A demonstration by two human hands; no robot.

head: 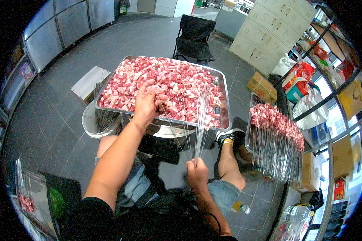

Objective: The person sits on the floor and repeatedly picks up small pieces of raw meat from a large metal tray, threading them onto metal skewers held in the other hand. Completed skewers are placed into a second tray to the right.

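Observation:
A fanned bunch of thin metal skewers [198,135] is gripped at its lower ends in my right hand [198,174], above my lap. The skewers' upper ends reach over the right part of a large metal tray [224,90]. Small chunks of raw meat [169,72], pink, red and whitish, are heaped in that tray. My left hand [145,104] is over the near side of the heap, palm turned up and fingers curled. Whether a piece of meat lies between its fingers cannot be made out.
Loaded meat skewers [277,129] lie on a tray at the right. A white bucket [89,120] of bare skewers stands left, beside a white box [92,79]. Beyond are a black folding chair [196,39] and lockers [268,36]. A bottle [241,207] lies on the floor.

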